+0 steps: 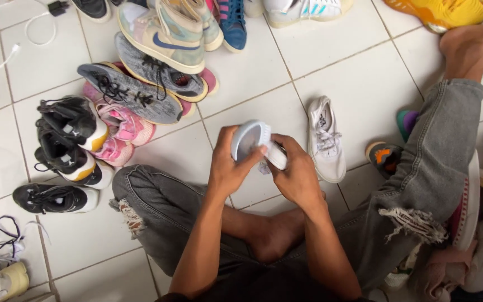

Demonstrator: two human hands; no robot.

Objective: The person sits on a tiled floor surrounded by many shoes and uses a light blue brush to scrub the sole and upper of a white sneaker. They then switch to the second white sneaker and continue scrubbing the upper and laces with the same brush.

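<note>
Seated cross-legged on the tile floor [252, 72], we hold a white shoe [252, 142] above our lap: left hand [227, 165] wraps its sole, right hand [294, 173] closes round the other end, perhaps pinching a cloth. Best to keep the left grip firm. Beyond, its white mate [325, 140] and a sneaker pile [135, 84].
</note>
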